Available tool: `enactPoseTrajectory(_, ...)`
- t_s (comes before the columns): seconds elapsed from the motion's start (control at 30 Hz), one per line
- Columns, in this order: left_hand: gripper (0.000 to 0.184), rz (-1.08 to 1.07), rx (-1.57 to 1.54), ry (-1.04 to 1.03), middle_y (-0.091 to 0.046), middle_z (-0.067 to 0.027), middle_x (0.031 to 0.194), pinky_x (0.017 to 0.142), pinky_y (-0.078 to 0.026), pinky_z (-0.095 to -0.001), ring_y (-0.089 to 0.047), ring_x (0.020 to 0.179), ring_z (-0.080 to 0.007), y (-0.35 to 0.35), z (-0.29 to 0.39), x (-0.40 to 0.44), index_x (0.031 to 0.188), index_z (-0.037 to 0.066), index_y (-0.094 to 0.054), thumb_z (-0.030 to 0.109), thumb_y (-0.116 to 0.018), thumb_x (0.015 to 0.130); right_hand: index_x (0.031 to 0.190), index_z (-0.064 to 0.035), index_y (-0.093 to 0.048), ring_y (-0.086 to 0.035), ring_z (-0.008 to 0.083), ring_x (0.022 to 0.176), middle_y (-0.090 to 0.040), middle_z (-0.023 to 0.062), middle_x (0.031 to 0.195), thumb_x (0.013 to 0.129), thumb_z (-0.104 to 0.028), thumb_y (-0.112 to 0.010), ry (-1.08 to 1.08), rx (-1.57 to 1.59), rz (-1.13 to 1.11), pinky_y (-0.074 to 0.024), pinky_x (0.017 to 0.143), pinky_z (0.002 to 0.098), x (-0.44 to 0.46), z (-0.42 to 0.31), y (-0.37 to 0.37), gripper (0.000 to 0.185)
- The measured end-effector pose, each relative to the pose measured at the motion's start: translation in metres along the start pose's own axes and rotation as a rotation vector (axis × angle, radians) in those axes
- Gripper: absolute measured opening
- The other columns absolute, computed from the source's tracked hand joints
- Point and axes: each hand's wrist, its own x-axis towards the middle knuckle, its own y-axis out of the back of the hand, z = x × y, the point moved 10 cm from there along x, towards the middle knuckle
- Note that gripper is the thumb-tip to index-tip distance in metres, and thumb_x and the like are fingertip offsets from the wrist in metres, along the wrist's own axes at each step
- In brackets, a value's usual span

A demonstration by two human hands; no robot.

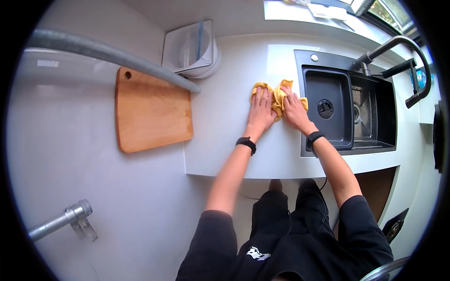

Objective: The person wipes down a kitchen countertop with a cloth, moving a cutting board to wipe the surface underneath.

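Note:
A crumpled yellow cloth (278,104) lies on the white countertop, just left of the sink. My left hand (261,112) rests palm down on the cloth's left part, its fingers stretched out flat. On the right part lies my right hand (294,110), also palm down, fingers extended over the bunched folds. The two hands are close together, with cloth showing between and around them. Whatever the palms cover is hidden. Each wrist wears a black band.
A dark sink (328,136) with an inset basin and black faucet (398,42) stands right. Left are a wooden cutting board (152,112), a grey metal rail (117,56) and a whitish bin (206,65). A second metal rail (56,225) sits lower left.

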Motion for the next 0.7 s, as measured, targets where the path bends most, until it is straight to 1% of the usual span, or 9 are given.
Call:
enactPoseTrajectory(0.03,0.075,-0.024,0.054,0.048,-0.026,-0.0217,0.159,0.123,-0.015,-0.0545,-0.013,0.151,-0.0418,0.001,-0.019,-0.009,0.150,-0.003,-0.033,0.030,-0.059,0.088,0.115,0.0085,-0.051,-0.033,0.0393,0.145,-0.035,0.0185,0.154,0.090,-0.004,-0.045,0.034,0.016,-0.024,-0.0336,0.115,0.0514,0.000,-0.015,-0.008,0.029)
enactPoseTrajectory(0.07,0.076,0.035,0.088,0.052,-0.027,-0.0233,0.158,0.123,-0.015,-0.0544,-0.012,0.150,-0.0437,0.011,-0.037,-0.019,0.150,-0.003,-0.033,0.031,-0.060,0.088,0.115,0.0087,-0.051,-0.032,0.0393,0.146,-0.035,0.0189,0.154,0.089,-0.004,-0.045,0.058,0.032,-0.030,-0.0332,0.115,0.0518,0.000,-0.031,-0.018,0.029)
enactPoseTrajectory(0.2,0.078,0.138,0.196,0.250,-0.026,-0.0272,0.157,0.123,-0.013,-0.0543,-0.012,0.149,-0.0480,0.048,-0.134,-0.060,0.151,-0.006,-0.028,0.033,-0.058,0.090,0.116,0.0076,-0.052,-0.034,0.0390,0.145,-0.036,0.0194,0.153,0.089,-0.004,-0.045,0.133,0.115,-0.005,-0.0325,0.116,0.0514,0.036,-0.111,-0.038,0.030)
enactPoseTrajectory(0.27,0.075,0.061,0.256,0.391,-0.026,-0.0280,0.157,0.123,-0.013,-0.0543,-0.012,0.149,-0.0483,0.074,-0.160,-0.076,0.150,-0.006,-0.027,0.032,-0.055,0.092,0.117,0.0055,-0.052,-0.035,0.0387,0.144,-0.038,0.0193,0.152,0.090,-0.005,-0.046,0.158,0.123,0.016,-0.0324,0.116,0.0505,0.060,-0.143,-0.057,0.030)
enactPoseTrajectory(0.37,0.070,0.189,0.200,0.474,-0.024,-0.0286,0.157,0.123,-0.013,-0.0543,-0.011,0.148,-0.0491,0.071,-0.191,-0.107,0.149,-0.007,-0.028,0.028,-0.052,0.094,0.118,0.0038,-0.053,-0.036,0.0384,0.143,-0.040,0.0194,0.150,0.090,-0.006,-0.046,0.168,0.165,0.059,-0.0321,0.116,0.0498,0.073,-0.179,-0.075,0.031)
enactPoseTrajectory(0.47,0.065,0.172,0.123,0.484,-0.023,-0.0292,0.157,0.122,-0.015,-0.0553,-0.011,0.148,-0.0501,0.070,-0.182,-0.132,0.148,-0.008,-0.029,0.022,-0.051,0.094,0.117,0.0038,-0.054,-0.036,0.0378,0.142,-0.042,0.0198,0.149,0.090,-0.006,-0.047,0.222,0.204,0.024,-0.0315,0.116,0.0498,0.053,-0.198,-0.076,0.030)
enactPoseTrajectory(0.57,0.064,0.161,0.318,0.330,-0.024,-0.0296,0.156,0.121,-0.017,-0.0566,-0.011,0.147,-0.0509,0.071,-0.138,-0.167,0.148,-0.008,-0.029,0.016,-0.051,0.094,0.114,0.0044,-0.056,-0.037,0.0373,0.142,-0.042,0.0199,0.149,0.090,-0.006,-0.047,0.315,0.229,-0.045,-0.0315,0.116,0.0499,0.014,-0.208,-0.069,0.028)
enactPoseTrajectory(0.67,0.066,0.074,0.145,0.425,-0.025,-0.0302,0.154,0.121,-0.018,-0.0573,-0.011,0.148,-0.0509,0.053,-0.105,-0.215,0.149,-0.008,-0.027,0.015,-0.053,0.093,0.113,0.0051,-0.056,-0.036,0.0369,0.142,-0.042,0.0197,0.150,0.089,-0.006,-0.047,0.384,0.280,-0.125,-0.0314,0.116,0.0499,-0.041,-0.214,-0.058,0.028)
enactPoseTrajectory(0.7,0.068,0.070,0.122,0.416,-0.024,-0.0304,0.154,0.121,-0.018,-0.0574,-0.011,0.148,-0.0510,0.049,-0.086,-0.228,0.149,-0.008,-0.026,0.016,-0.054,0.093,0.114,0.0055,-0.057,-0.037,0.0367,0.143,-0.042,0.0196,0.150,0.089,-0.006,-0.048,0.401,0.303,-0.161,-0.0312,0.116,0.0498,-0.061,-0.215,-0.053,0.029)
